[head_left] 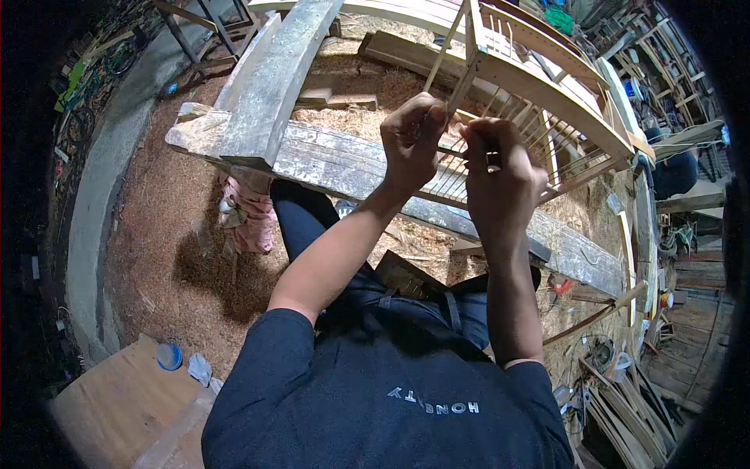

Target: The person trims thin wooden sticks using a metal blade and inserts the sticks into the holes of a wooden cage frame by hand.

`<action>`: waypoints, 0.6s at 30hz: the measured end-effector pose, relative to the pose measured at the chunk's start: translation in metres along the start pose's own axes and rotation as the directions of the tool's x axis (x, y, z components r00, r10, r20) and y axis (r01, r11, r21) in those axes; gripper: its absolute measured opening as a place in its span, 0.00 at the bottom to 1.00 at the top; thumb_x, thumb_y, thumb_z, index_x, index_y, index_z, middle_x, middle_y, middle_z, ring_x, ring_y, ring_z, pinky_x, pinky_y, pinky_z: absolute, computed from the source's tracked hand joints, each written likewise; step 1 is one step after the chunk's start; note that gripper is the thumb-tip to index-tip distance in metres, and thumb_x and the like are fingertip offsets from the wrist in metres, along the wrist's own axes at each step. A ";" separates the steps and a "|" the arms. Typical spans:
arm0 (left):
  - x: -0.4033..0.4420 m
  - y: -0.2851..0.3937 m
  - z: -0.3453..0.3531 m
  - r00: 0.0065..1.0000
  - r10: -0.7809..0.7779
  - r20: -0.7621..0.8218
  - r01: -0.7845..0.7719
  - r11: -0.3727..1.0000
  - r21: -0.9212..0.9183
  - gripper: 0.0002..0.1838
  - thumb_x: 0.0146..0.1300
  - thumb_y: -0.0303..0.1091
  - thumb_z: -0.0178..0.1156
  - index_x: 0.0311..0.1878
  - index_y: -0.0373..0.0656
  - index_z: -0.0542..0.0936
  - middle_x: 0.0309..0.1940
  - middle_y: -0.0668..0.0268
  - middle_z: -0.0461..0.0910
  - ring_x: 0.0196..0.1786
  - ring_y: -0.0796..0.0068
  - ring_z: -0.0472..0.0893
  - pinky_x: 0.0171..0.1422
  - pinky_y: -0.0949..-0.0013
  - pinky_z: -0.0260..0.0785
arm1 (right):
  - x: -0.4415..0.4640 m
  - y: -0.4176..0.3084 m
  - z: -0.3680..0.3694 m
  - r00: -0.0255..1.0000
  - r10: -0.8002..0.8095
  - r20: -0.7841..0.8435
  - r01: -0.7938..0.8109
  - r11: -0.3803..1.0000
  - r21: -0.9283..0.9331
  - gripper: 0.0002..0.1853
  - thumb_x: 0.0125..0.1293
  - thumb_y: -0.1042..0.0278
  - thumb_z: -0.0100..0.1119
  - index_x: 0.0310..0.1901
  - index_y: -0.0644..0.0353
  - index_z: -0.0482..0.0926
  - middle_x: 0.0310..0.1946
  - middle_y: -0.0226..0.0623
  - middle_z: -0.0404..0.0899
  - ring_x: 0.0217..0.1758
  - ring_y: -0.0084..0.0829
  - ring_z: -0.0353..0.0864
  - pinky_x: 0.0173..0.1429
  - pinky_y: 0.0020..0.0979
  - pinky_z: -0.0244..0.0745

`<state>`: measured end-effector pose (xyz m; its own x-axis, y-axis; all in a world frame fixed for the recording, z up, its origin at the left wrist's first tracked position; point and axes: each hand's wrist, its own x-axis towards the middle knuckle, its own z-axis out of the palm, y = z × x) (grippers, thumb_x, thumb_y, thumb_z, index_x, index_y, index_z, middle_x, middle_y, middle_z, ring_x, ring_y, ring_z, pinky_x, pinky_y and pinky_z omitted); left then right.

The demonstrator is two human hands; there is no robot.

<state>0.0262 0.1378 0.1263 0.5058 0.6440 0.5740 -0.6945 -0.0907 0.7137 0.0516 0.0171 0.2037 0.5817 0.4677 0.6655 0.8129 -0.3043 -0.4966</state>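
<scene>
A wooden frame with thin parallel rods [555, 74] stands at the upper right, on the weathered planks [328, 160]. In front of its left corner, my left hand [412, 141] is closed, fingers curled in, palm side toward the camera. Close to its right, my right hand [504, 160] is closed in a pinch near the rods. A short dark thin piece [451, 151] shows between the two hands; its ends are hidden by the fingers. What exactly each hand grips is too small to make out.
A thick plank [277, 78] lies across the bench at the left. Pink cloth [250, 215] hangs below it. Sawdust covers the ground [168, 234]. A plywood sheet [117, 399] and blue lid [169, 356] are at lower left. Wood strips [625, 406] are piled at lower right.
</scene>
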 end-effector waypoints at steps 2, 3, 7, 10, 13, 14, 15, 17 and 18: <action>0.002 -0.004 0.001 1.000 0.027 -0.008 -0.027 1.000 -0.007 0.15 0.74 0.37 0.58 0.34 0.35 0.77 0.26 0.71 0.70 0.30 0.85 0.67 0.33 0.76 0.57 | 0.001 0.000 0.004 1.000 0.014 0.009 -0.014 1.000 0.002 0.04 0.65 0.71 0.68 0.38 0.59 0.83 0.29 0.37 0.87 0.31 0.26 0.89 0.34 0.27 0.81; 0.003 -0.006 0.002 0.998 0.055 -0.014 -0.055 0.998 -0.014 0.15 0.74 0.37 0.58 0.34 0.35 0.78 0.26 0.71 0.70 0.30 0.85 0.67 0.33 0.76 0.58 | 0.000 0.000 0.006 0.999 0.029 0.015 -0.029 1.000 0.005 0.04 0.65 0.70 0.69 0.38 0.58 0.83 0.29 0.38 0.87 0.30 0.26 0.88 0.33 0.28 0.80; 0.004 -0.005 -0.001 0.999 0.019 -0.030 -0.018 1.000 0.016 0.16 0.74 0.37 0.58 0.33 0.34 0.78 0.26 0.71 0.70 0.30 0.85 0.67 0.33 0.76 0.58 | -0.009 0.006 0.014 0.993 0.021 0.115 -0.015 0.998 -0.056 0.04 0.66 0.71 0.66 0.37 0.61 0.81 0.31 0.46 0.85 0.33 0.41 0.88 0.34 0.37 0.82; 0.002 0.004 0.000 1.000 -0.018 -0.001 0.018 0.998 0.059 0.15 0.74 0.37 0.58 0.33 0.35 0.78 0.26 0.72 0.70 0.29 0.86 0.67 0.33 0.76 0.58 | -0.009 0.001 0.012 0.999 0.026 0.032 -0.024 0.998 -0.064 0.05 0.65 0.68 0.69 0.35 0.60 0.85 0.26 0.40 0.86 0.25 0.28 0.86 0.32 0.28 0.78; 0.001 0.008 0.004 1.000 -0.014 -0.022 0.014 1.000 0.003 0.15 0.74 0.36 0.58 0.32 0.35 0.77 0.26 0.71 0.71 0.30 0.86 0.69 0.33 0.76 0.60 | -0.005 -0.007 0.005 0.993 0.035 0.109 -0.026 0.996 -0.080 0.08 0.68 0.65 0.66 0.40 0.61 0.87 0.25 0.43 0.86 0.21 0.29 0.85 0.31 0.28 0.77; -0.001 0.002 0.001 1.000 0.002 -0.019 -0.002 1.000 -0.004 0.16 0.74 0.37 0.58 0.32 0.35 0.77 0.26 0.71 0.72 0.30 0.85 0.71 0.34 0.76 0.61 | 0.000 -0.013 -0.001 0.993 0.034 0.112 -0.025 0.997 -0.078 0.08 0.68 0.65 0.66 0.40 0.61 0.87 0.25 0.43 0.86 0.21 0.29 0.85 0.31 0.28 0.77; -0.002 -0.001 -0.001 1.000 0.018 -0.017 -0.019 1.000 -0.012 0.16 0.74 0.37 0.58 0.32 0.35 0.77 0.26 0.70 0.74 0.31 0.84 0.73 0.35 0.77 0.63 | 0.007 -0.021 -0.010 0.965 0.131 0.226 -0.115 0.990 -0.085 0.10 0.69 0.64 0.65 0.42 0.61 0.87 0.25 0.45 0.85 0.21 0.29 0.85 0.30 0.30 0.77; -0.002 0.004 0.000 1.000 -0.005 -0.016 0.005 1.000 -0.021 0.16 0.74 0.38 0.58 0.32 0.35 0.78 0.27 0.69 0.75 0.31 0.83 0.74 0.36 0.77 0.64 | 0.017 -0.030 -0.022 0.915 0.226 0.335 -0.202 0.974 -0.105 0.12 0.71 0.62 0.63 0.44 0.62 0.88 0.25 0.46 0.85 0.20 0.29 0.84 0.30 0.31 0.77; -0.001 0.005 0.001 1.000 -0.026 -0.013 0.025 0.999 -0.030 0.17 0.75 0.38 0.58 0.32 0.35 0.78 0.27 0.68 0.76 0.32 0.82 0.76 0.37 0.76 0.65 | 0.021 -0.032 -0.025 0.891 0.236 0.388 -0.200 0.971 -0.131 0.13 0.71 0.61 0.61 0.44 0.62 0.87 0.24 0.48 0.84 0.20 0.30 0.84 0.31 0.33 0.77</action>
<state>0.0225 0.1353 0.1300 0.5169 0.6558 0.5503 -0.6967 -0.0513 0.7155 0.0390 0.0164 0.2474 0.6983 0.6670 0.2599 0.6771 -0.4977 -0.5421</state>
